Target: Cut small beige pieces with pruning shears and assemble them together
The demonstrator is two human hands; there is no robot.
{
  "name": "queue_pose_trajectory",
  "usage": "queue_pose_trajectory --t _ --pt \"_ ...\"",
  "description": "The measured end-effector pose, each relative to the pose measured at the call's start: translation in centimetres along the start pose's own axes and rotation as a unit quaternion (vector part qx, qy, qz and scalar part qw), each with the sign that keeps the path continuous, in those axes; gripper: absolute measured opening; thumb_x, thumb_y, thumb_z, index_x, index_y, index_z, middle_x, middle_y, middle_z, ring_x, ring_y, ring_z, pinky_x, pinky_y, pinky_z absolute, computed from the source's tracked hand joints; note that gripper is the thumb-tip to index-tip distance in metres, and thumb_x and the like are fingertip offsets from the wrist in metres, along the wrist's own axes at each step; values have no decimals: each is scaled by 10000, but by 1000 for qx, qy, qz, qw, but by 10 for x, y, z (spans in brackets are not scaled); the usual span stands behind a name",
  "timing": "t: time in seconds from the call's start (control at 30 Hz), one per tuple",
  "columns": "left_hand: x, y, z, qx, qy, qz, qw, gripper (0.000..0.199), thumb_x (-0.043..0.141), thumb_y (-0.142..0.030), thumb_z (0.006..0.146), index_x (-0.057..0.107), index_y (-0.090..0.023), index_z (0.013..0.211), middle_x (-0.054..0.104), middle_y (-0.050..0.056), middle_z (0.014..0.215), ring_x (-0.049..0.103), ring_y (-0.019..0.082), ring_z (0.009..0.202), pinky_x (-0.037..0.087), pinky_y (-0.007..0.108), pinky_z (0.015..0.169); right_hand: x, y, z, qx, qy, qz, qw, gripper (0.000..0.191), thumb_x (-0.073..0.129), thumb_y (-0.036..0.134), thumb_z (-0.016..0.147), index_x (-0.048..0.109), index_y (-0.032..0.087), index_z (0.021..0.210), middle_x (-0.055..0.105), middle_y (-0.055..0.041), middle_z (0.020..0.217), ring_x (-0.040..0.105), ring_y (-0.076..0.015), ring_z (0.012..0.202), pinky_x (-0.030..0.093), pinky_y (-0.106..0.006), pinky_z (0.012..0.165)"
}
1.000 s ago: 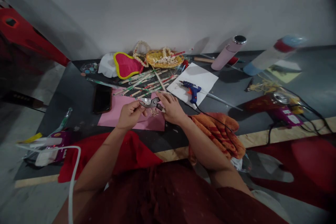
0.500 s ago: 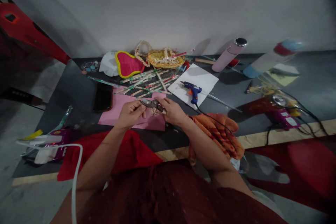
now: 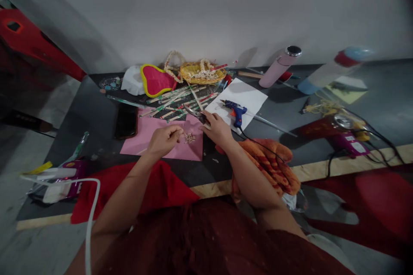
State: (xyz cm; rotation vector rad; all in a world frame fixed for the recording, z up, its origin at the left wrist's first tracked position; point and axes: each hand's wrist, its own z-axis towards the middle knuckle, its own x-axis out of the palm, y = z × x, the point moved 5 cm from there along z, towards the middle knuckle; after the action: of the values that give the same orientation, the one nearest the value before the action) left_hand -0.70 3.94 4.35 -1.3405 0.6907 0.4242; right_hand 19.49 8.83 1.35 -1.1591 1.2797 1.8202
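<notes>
My right hand (image 3: 217, 129) is wrapped round a pair of pruning shears (image 3: 193, 112), whose dark blades point up and left over the table. My left hand (image 3: 165, 139) is closed in a pinch above the pink paper (image 3: 146, 128); whatever sits between its fingertips is too small to make out. Between the two hands a little heap of short cut wooden bits (image 3: 189, 138) lies on that paper. Just beyond it are several thin wooden sticks (image 3: 172, 102), some in green-printed clear wrappers.
A blue glue gun (image 3: 238, 111) rests on white paper (image 3: 251, 90). Behind stand a yellow basket (image 3: 202, 78), a pink heart-shaped piece (image 3: 158, 80) and a pink flask (image 3: 280, 68). A phone (image 3: 126, 121) lies left, an orange towel (image 3: 267, 161) right, a red cloth (image 3: 161, 187) in front.
My hands have moved apart. The shears have gone up and right, away from my left hand, which has shifted slightly right. The heap of wooden bits now shows more fully.
</notes>
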Motion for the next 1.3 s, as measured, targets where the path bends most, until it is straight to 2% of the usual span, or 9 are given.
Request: queue_pose_trajectory --t 0.1,0.17,0.3,0.53,0.73,0.87,1.0,1.17,1.3 --pt "3 14 4 -18 -25 157 987 277 437 -384 887 669 -237 845 700 16 721 591 161 613 325 259 555 5 -4 -1 16 12 -46 999 641 621 444 805 393 246 1370 568 -117 1157 556 -290 1048 490 -375 810" --pt "3 22 6 -42 -37 210 976 283 426 -387 890 670 -245 909 713 28 764 615 187 662 320 269 563 8 -4 -1 18 24 -67 997 636 609 492 806 412 229 1350 574 -129 1136 554 -293 1031 486 -382 799" --pt "3 32 10 -68 -55 235 968 302 413 -388 896 661 -246 995 727 36 830 632 196 708 332 272 582 9 0 -3 20 17 -92 995 613 584 539 809 449 213 1311 579 -139 1108 530 -285 1004 473 -385 801" --pt "4 45 11 -90 -91 290 948 333 390 -393 905 664 -221 984 727 59 828 645 200 728 367 271 594 -6 18 -2 10 -15 -113 993 423 486 381 895 487 238 1293 516 -126 1275 426 -302 1120 426 -434 864" --pt "9 45 9 -46 -132 296 945 339 359 -354 917 665 -225 989 728 65 919 666 207 829 418 283 642 -9 58 55 -193 37 -65 978 376 373 136 903 538 123 1241 607 -124 1175 489 -229 1120 317 -385 1020" --pt "11 45 8 -7 -171 284 943 320 383 -345 914 664 -220 1003 733 56 938 675 207 857 439 285 655 18 65 107 -169 88 -50 980 329 373 121 896 597 140 1136 644 -108 1124 554 -195 1062 392 -307 931" --pt "14 45 7 16 -180 280 943 299 403 -333 909 670 -216 973 734 66 879 676 202 816 453 285 660 48 72 138 -176 123 -66 974 322 408 115 865 641 163 1081 678 -92 1075 608 -194 973 435 -277 835" --pt "19 42 8 51 -179 267 945 255 439 -291 885 657 -230 1003 731 55 909 668 194 825 461 284 679 62 82 149 -199 155 -77 965 274 483 153 820 683 197 1002 690 -48 1062 611 -185 967 434 -256 834" --pt "22 36 10 61 -174 261 947 244 444 -288 884 654 -233 995 729 57 939 666 198 845 455 287 681 66 88 146 -196 164 -94 962 230 481 189 838 678 184 956 681 -73 1043 606 -197 946 436 -269 810"
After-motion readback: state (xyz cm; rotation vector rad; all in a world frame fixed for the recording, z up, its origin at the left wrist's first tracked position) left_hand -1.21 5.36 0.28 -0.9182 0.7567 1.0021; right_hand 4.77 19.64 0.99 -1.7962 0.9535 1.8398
